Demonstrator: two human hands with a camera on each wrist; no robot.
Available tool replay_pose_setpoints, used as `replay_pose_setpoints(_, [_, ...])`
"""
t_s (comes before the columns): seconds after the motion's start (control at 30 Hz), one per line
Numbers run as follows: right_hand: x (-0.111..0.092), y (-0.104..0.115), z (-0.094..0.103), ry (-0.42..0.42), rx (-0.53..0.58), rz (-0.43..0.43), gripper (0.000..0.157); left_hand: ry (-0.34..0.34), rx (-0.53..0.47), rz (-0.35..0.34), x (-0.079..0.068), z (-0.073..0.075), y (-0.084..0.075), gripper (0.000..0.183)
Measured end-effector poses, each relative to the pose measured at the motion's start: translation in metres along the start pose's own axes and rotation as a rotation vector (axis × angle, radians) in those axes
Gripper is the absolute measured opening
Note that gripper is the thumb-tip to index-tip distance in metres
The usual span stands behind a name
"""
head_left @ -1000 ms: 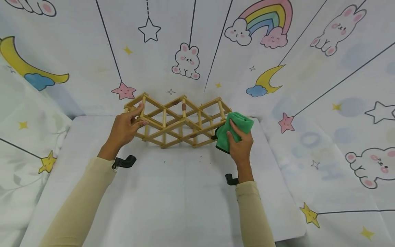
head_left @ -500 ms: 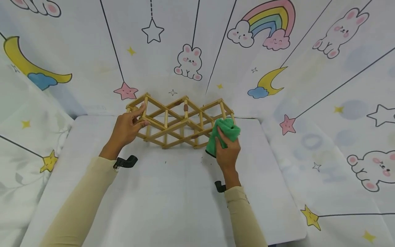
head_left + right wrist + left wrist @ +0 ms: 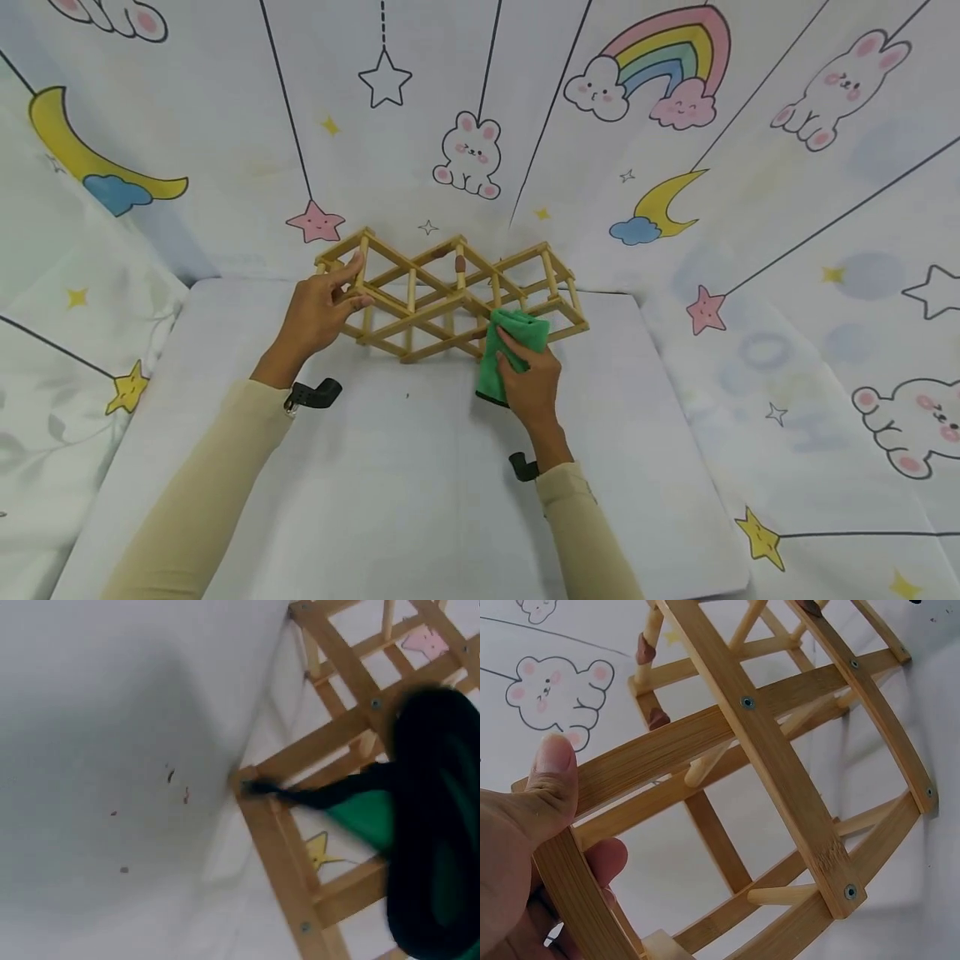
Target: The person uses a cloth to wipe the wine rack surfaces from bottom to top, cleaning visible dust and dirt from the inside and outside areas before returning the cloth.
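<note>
A wooden lattice rack [image 3: 432, 308] of crossed slats and dowels stands stretched out along the back of the table. At its left end my left hand [image 3: 315, 312] pinches the frame, thumb on one side and fingers behind. My right hand [image 3: 534, 387] grips a folded green cloth [image 3: 491, 375] with dark edging, held against the lower front slats right of the middle. Brown smears [image 3: 646, 649] mark some dowels and slats. The cloth's dark edge [image 3: 435, 825] blurs across the right wrist view, and the right fingers are hidden there.
A white table [image 3: 420, 492] lies under the rack, with small dark crumbs [image 3: 186, 795] on it. Close behind rises a white sheet [image 3: 247, 125] printed with rabbits, stars and moons.
The right hand has moved left and toward me along the rack with the green cloth, uncovering the rack's right end. The left hand keeps its hold, and the view has shifted slightly.
</note>
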State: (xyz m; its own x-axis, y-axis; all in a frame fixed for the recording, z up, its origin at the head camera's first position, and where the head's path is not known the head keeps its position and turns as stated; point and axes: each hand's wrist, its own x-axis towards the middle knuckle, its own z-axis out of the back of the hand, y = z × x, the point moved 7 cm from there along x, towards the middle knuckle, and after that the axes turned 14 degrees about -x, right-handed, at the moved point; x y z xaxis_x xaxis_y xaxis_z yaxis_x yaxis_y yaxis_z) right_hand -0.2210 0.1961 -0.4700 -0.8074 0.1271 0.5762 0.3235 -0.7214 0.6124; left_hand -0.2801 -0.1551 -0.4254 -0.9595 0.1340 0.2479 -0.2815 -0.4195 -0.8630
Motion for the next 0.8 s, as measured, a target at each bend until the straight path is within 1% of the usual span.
replay_pose_setpoints(0.1, [0.0,0.002,0.004,-0.115,0.037,-0.001,0.042,-0.005,0.004,-0.008,0.001,-0.001,-0.001,0.071])
replay_pose_setpoints(0.13, [0.001,0.002,0.003,-0.131,0.036,-0.011,0.042,-0.007,0.003,-0.011,0.001,-0.001,-0.001,0.071])
replay_pose_setpoints(0.17, [0.001,0.002,0.001,-0.121,0.027,-0.029,0.042,-0.009,0.005,-0.011,0.002,-0.002,-0.001,0.071])
replay_pose_setpoints(0.23, [0.0,0.004,-0.007,-0.042,0.023,-0.064,0.042,-0.008,0.009,-0.007,0.002,-0.002,-0.001,0.071])
replay_pose_setpoints(0.3, [-0.001,0.012,-0.012,0.029,0.041,-0.06,0.042,-0.005,0.012,-0.003,0.002,-0.003,-0.001,0.072])
replay_pose_setpoints(0.33, [-0.001,0.018,-0.012,0.038,0.065,-0.047,0.042,-0.002,0.009,-0.003,0.001,-0.003,-0.001,0.071])
replay_pose_setpoints(0.37, [0.0,0.024,-0.011,0.019,0.097,-0.027,0.042,-0.003,0.01,-0.004,0.002,-0.003,-0.001,0.071])
replay_pose_setpoints(0.43, [0.006,0.038,-0.007,-0.052,0.165,0.033,0.041,-0.009,0.007,-0.005,0.002,-0.002,-0.002,0.071])
replay_pose_setpoints(0.47, [0.009,0.045,-0.007,-0.077,0.182,0.062,0.04,-0.013,0.008,-0.006,0.001,-0.001,-0.002,0.071])
replay_pose_setpoints(0.5, [0.012,0.049,-0.009,-0.082,0.181,0.08,0.04,-0.017,0.009,-0.006,0.001,-0.001,-0.002,0.071])
replay_pose_setpoints(0.57, [0.016,0.054,-0.017,-0.034,0.16,0.085,0.041,-0.023,0.011,-0.002,0.001,0.0,-0.002,0.071])
replay_pose_setpoints(0.63, [0.017,0.054,-0.024,0.036,0.091,0.054,0.04,-0.017,0.007,0.005,-0.001,0.0,-0.001,0.071])
replay_pose_setpoints(0.7, [0.016,0.053,-0.025,0.072,0.039,0.029,0.041,-0.008,0.007,0.005,-0.001,-0.001,-0.001,0.072])
replay_pose_setpoints(0.73, [0.016,0.053,-0.023,0.063,0.044,0.023,0.041,-0.005,0.007,0.005,-0.001,-0.001,-0.001,0.072])
replay_pose_setpoints(0.8, [0.016,0.053,-0.017,0.018,0.064,0.027,0.039,-0.009,0.008,0.002,-0.002,0.0,-0.001,0.072])
